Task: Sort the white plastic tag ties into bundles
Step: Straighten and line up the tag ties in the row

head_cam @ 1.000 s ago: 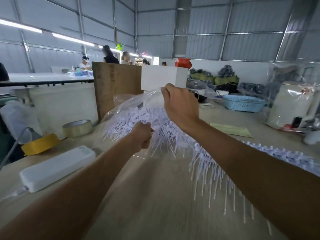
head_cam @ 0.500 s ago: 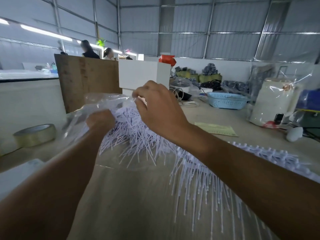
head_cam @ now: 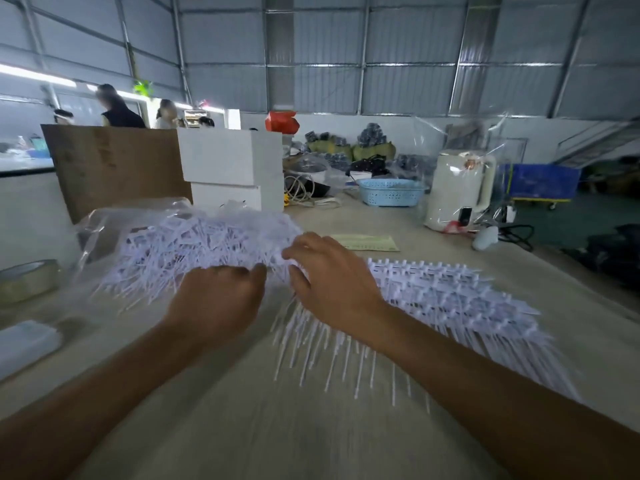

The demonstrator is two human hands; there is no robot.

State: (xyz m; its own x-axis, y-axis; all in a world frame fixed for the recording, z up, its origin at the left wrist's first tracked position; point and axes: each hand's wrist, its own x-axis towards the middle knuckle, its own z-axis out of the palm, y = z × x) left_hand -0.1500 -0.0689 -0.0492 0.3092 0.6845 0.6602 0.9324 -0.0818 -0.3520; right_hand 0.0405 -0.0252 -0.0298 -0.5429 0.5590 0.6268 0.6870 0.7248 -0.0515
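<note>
Fingers (head_cam: 242, 271) of the left hand (head_cam: 214, 303) curl downward into the near edge of the loose heap of tag ties (head_cam: 194, 247); whether they actually pinch any ties cannot be told, since the fingertips are hidden from this angle. Fingers (head_cam: 298, 244) of the right hand (head_cam: 329, 282) are spread and slightly bent, resting on the ties at the point where the loose heap meets the ordered rows; no clamped grip is visible.

Loose heap: a tangled mass of white plastic ties lying partly on and partly inside a clear plastic bag (head_cam: 114, 223), left of centre on the table (head_cam: 242, 427).

Ordered rows of tag ties (head_cam: 450, 299): these extend to the right from under the right hand, heads aligned in parallel lines, tails fanned toward the viewer.

Progress assessment: part of the stock appears arranged; no tied or separated bundle is visible. The loose heap remains substantial, so most of the sorting is judged outstanding.

Surrounding items: tape roll (head_cam: 27, 278) at the left edge, white boxes (head_cam: 228, 168) behind the heap, a blue basket (head_cam: 391, 192) and a wrapped white kettle (head_cam: 457, 192) farther back.
</note>
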